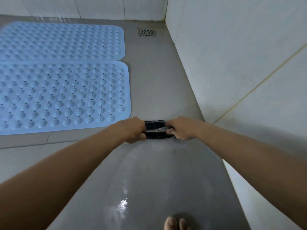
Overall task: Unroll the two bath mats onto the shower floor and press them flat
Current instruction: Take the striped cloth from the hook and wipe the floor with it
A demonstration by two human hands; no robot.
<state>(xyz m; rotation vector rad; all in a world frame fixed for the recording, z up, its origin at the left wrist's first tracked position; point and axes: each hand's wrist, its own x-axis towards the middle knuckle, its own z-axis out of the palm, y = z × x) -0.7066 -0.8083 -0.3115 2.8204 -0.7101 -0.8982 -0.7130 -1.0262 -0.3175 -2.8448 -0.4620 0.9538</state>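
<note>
Blue far mat (61, 42) and near mat (63, 95) lie unrolled side by side on the floor (157, 171). Left hand (132, 130) and right hand (181, 128) each clench an end of a dark cloth (155, 129), just beside the near mat. Risk: wet sheen by the toes (172, 223); slip likely if weight shifts.

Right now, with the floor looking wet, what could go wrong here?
1. The floor shines wet just ahead of the bare toes; a slip seems possible.
2. The left grip and right grip both hold the dark cloth, so neither is free to catch a fall.
3. Water pushed under the near mat might weaken its hold.
</note>
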